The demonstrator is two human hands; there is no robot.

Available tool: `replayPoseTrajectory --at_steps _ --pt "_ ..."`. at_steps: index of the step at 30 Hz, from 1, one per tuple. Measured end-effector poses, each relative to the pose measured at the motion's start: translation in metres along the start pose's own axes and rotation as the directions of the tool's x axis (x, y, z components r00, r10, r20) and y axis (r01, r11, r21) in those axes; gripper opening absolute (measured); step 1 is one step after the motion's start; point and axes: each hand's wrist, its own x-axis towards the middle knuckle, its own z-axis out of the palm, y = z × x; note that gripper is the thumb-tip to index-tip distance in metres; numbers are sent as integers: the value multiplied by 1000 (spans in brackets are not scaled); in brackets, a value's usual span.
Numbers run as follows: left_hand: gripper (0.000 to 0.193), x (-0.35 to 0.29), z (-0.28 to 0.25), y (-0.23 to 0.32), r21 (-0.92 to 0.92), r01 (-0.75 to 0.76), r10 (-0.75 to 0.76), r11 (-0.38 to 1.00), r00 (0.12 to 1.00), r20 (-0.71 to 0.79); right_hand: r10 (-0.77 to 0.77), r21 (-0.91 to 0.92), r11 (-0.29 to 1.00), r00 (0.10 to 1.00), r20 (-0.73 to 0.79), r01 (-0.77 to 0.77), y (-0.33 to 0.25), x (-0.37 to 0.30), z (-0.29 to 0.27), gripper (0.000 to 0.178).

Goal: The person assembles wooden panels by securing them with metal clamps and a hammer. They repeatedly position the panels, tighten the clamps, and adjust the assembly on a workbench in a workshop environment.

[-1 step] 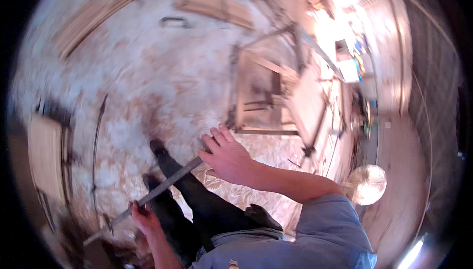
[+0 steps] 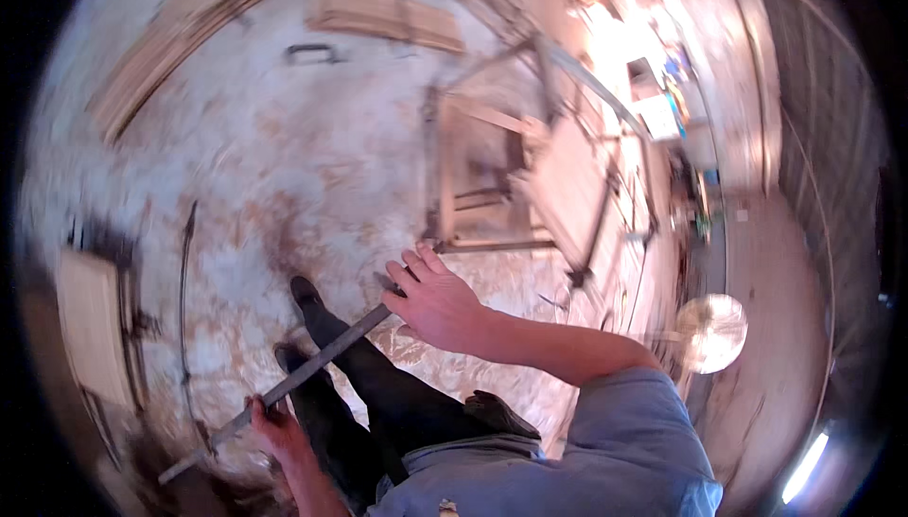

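Observation:
Across the front of my legs I hold a long, narrow grey bar (image 2: pixel 331 350) at a slant. My left hand (image 2: pixel 276 430) is closed round its lower part, and the bar runs on past it to the lower left. Near the upper end, my right hand (image 2: pixel 439 303) grips it from above, with the fingers bent over it and the thumb low. The bar looks like metal; its exact kind I cannot make out. Beyond my right hand stands a dark-framed structure (image 2: pixel 497 246) with pale wooden boards in it, blurred by motion.
Long wooden boards (image 2: pixel 213 35) and a shorter board stack (image 2: pixel 383 16) lie at the far side, near a dark C-shaped clamp (image 2: pixel 317 53). At left are a thin dark rod (image 2: pixel 184 299) and a pale panel (image 2: pixel 95 328). A round pale disc (image 2: pixel 711 333) stands at right.
My view has turned slightly, so the far boards and frame sit further left and the left panel lower. Both hands keep the same hold on the bar.

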Motion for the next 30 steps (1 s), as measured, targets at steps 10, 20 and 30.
replayPoseTrajectory --at_steps 10,20,30 --pt "22 -143 147 69 388 -197 -18 900 873 488 313 435 870 941 -127 -231 3 -265 -23 69" --pt "31 -334 277 -196 621 -372 -161 690 758 632 647 789 552 736 -201 -270 108 -489 117 53" --pt "24 -348 327 -386 793 -400 -367 459 728 579 849 922 325 495 -187 -209 179 -553 223 38"
